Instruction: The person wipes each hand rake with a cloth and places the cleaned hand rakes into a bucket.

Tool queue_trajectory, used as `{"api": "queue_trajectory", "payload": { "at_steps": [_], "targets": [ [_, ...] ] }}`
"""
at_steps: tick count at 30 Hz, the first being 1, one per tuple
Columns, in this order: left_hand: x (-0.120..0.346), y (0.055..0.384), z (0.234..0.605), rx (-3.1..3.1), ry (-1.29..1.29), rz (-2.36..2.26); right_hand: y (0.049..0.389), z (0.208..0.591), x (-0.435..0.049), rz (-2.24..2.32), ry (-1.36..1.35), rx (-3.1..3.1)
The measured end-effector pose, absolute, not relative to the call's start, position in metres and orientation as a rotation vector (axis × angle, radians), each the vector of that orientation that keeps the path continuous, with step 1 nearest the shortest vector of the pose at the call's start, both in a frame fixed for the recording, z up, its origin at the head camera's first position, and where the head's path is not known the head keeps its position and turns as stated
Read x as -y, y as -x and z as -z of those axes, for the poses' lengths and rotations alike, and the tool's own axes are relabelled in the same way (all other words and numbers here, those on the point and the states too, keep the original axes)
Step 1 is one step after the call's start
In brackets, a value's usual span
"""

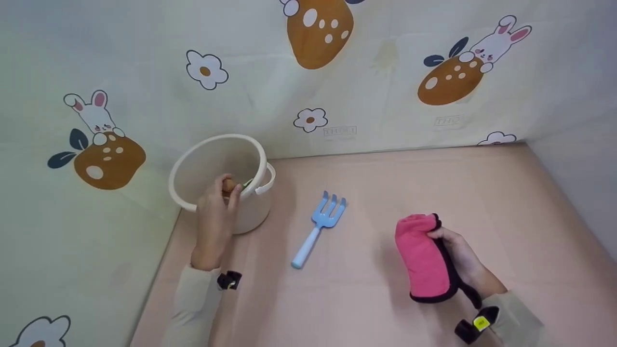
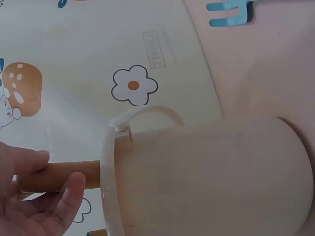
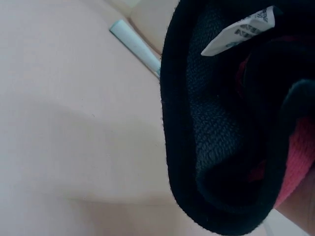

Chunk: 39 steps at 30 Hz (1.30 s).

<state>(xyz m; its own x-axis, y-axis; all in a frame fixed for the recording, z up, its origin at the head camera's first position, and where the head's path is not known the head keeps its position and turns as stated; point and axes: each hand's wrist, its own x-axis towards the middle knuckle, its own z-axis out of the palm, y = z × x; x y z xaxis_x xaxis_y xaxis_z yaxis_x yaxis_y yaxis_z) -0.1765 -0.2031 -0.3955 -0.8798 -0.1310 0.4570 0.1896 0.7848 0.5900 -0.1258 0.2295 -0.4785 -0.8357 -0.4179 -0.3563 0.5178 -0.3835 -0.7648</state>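
My left hand (image 1: 214, 209) reaches over the near rim of a cream bucket (image 1: 248, 214) and grips a brown wooden handle (image 2: 66, 176) between thumb and fingers. The handle's lower end goes behind the rim, so what it belongs to is hidden. On the right, my right hand (image 1: 465, 260) holds a rolled pink towel (image 1: 424, 260) with black edging above the table. Seen from the right wrist, the towel's dark grey inner side (image 3: 216, 128) and a white label (image 3: 241, 32) show. A light blue hand fork (image 1: 320, 226) lies between the hands.
The bucket's handle (image 1: 270, 180) hangs on its right side. A second brown-and-teal piece (image 2: 96, 232) shows by the rim. Behind the pinkish tabletop (image 1: 366, 299) stands a wall sheet (image 1: 255, 101) printed with rabbits and flowers.
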Motion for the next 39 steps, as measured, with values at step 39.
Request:
{"api": "queue_trajectory", "payload": {
  "at_steps": [39],
  "targets": [
    [0.099, 0.163, 0.516, 3.213, 0.041, 0.795, 0.123, 0.482, -0.225, 2.238, -0.143, -1.214]
  ]
}}
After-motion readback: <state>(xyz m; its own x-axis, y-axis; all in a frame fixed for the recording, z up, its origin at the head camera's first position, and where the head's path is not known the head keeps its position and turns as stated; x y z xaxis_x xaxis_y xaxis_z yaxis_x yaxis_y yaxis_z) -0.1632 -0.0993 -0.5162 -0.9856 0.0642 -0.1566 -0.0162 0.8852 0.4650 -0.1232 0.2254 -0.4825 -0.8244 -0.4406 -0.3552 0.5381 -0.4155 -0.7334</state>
